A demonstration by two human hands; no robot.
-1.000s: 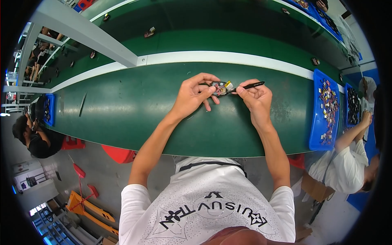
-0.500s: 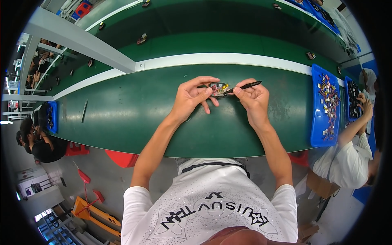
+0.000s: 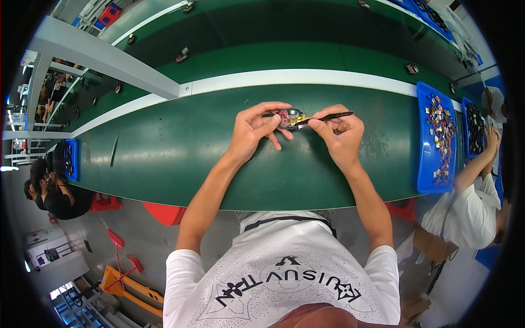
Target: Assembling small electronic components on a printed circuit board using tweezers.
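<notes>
Dark open-topped casing (image 3: 284, 124), small parts showing inside, is held over the middle of the green worktop (image 3: 169, 158), its left end pinched between the thumb and fingers of the left hand (image 3: 249, 128). The right hand (image 3: 344, 141) grips a slim black tool (image 3: 337, 115), its tip at the casing's right end; exact contact is too small to tell. Working well here likely calls for a steady left pinch and light, controlled tip pressure, sparing the parts. Rightward lies a blue tray (image 3: 423, 169) of small pieces.

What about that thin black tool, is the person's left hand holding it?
No, the right hand grips the black tool, while the left hand holds the small device.
</notes>
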